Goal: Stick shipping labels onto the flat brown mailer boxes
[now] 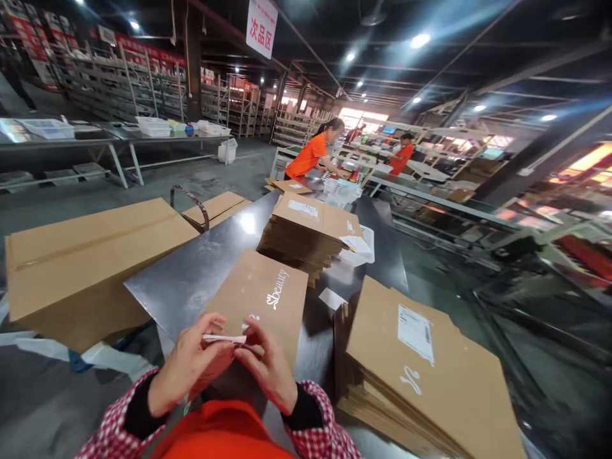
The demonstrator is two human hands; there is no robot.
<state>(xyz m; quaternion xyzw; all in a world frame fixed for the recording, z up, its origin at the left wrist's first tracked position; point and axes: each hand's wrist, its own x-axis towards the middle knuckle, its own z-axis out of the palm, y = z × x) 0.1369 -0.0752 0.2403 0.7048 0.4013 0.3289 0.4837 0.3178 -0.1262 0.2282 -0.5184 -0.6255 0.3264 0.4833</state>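
Observation:
In front of me both hands meet at a thin white paper strip [224,338], seen nearly edge-on; it may be a label or a small stack of them. My left hand [191,360] grips its left end between thumb and fingers. Thumb and fingers of my right hand [270,366] pinch close to the right end. Just beneath and beyond them lies a flat brown cardboard mailer [261,290] printed "beauty" in white. To the right, a stack of flat cardboard mailers [382,338] has a white shipping label [415,334] on top.
Farther back on the metal table [191,274] stands another mailer stack [306,229], beside a white tray [366,245]. A loose white label [331,299] lies between the stacks. Large cartons [100,248] stand left. A co-worker [310,153] in orange bends over the far end.

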